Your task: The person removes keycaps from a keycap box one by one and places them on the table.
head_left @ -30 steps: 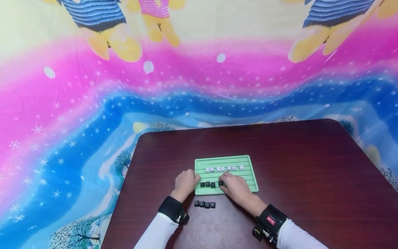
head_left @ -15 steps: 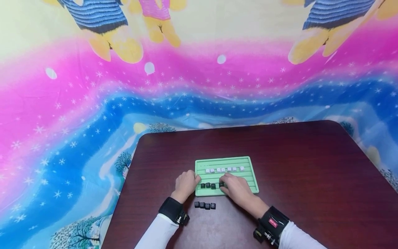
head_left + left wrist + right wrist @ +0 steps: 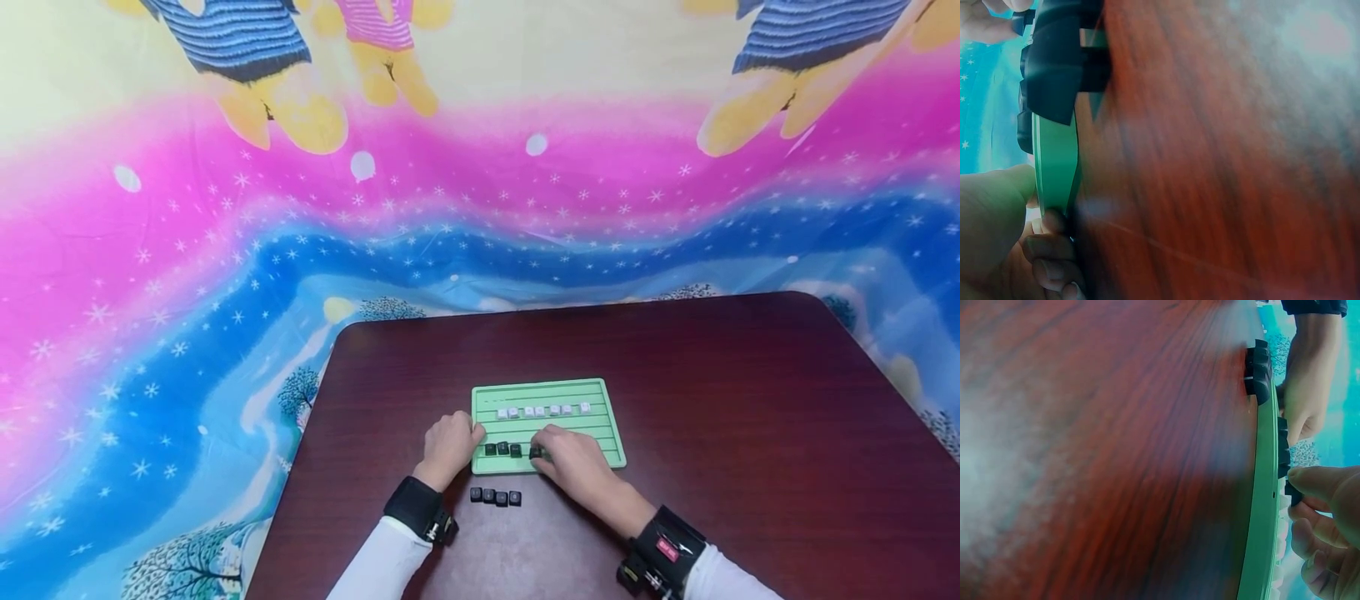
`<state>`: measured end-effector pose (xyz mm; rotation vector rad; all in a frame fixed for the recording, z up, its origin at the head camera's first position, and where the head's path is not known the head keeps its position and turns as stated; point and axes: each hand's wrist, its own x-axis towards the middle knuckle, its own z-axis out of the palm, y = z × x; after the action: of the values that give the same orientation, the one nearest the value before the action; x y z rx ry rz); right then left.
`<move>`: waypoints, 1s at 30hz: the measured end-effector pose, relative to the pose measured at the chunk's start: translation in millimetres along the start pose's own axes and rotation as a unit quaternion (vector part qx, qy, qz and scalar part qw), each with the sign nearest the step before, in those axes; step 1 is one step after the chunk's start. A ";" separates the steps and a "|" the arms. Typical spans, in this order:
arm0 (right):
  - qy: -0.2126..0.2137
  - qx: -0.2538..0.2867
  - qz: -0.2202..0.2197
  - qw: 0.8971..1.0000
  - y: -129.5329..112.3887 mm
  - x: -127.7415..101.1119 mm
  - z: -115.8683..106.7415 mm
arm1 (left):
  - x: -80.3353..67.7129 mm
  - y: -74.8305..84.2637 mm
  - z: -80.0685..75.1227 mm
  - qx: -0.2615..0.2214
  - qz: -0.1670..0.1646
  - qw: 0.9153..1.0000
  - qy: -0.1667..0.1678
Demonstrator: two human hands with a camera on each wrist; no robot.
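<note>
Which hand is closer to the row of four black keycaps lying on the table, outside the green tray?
Left. The left hand grips the green tray's left edge, just up-left of the row of four black keycaps. The right hand pinches a black keycap on the tray, farther right.

Dark wooden desk [image 3: 750, 417] in front of a bright printed cloth [image 3: 187, 275]

The desk has a reddish-brown, streaked grain and rounded far corners; its top fills the near middle and right of the head view, and shows as blurred red-brown in both wrist views; behind it and down its left side hangs the cloth, banded pale yellow at the far top, then pink, then deep blue and light blue nearer the desk, sprinkled with white stars and dots; cartoon figures [image 3: 247, 58] in blue-striped and pink-striped tops with yellow legs run along the far edge; small dark trees [image 3: 300, 390] are printed low on the left, just beside the desk's corner.
</note>
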<state>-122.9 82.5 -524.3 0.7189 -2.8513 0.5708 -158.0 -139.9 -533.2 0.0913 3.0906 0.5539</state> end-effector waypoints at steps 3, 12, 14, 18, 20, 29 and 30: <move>0.001 0.002 -0.005 1.000 -0.5 -2.7 -1.1 | -0.1 -0.5 1.0 -0.001 -0.002 1.000 -0.002; 0.000 -0.001 -0.008 1.000 -3.2 -8.6 -1.9 | -0.8 0.8 -1.3 0.001 -0.001 1.000 0.006; 0.000 -0.004 -0.009 1.000 -3.7 -9.4 -2.2 | -0.8 1.3 -1.9 0.001 0.000 1.000 0.008; -0.003 -0.006 -0.011 1.000 -4.7 -10.3 -2.8 | -0.4 1.4 -1.6 0.002 -0.002 1.000 0.006; -0.005 -0.005 -0.011 1.000 -5.6 -10.6 -3.3 | 0.2 1.2 -1.4 0.001 -0.005 1.000 0.000; -0.012 -0.006 -0.015 1.000 -10.3 -12.9 -4.3 | 1.2 1.3 -1.5 0.000 -0.012 1.000 -0.007; -0.013 -0.006 -0.017 1.000 -10.6 -13.4 -4.1 | 1.2 1.2 -1.5 -0.001 -0.013 1.000 -0.007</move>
<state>-105.8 81.2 -520.1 0.7776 -2.8574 0.5430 -159.2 -139.2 -531.4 0.0551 3.0739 0.5527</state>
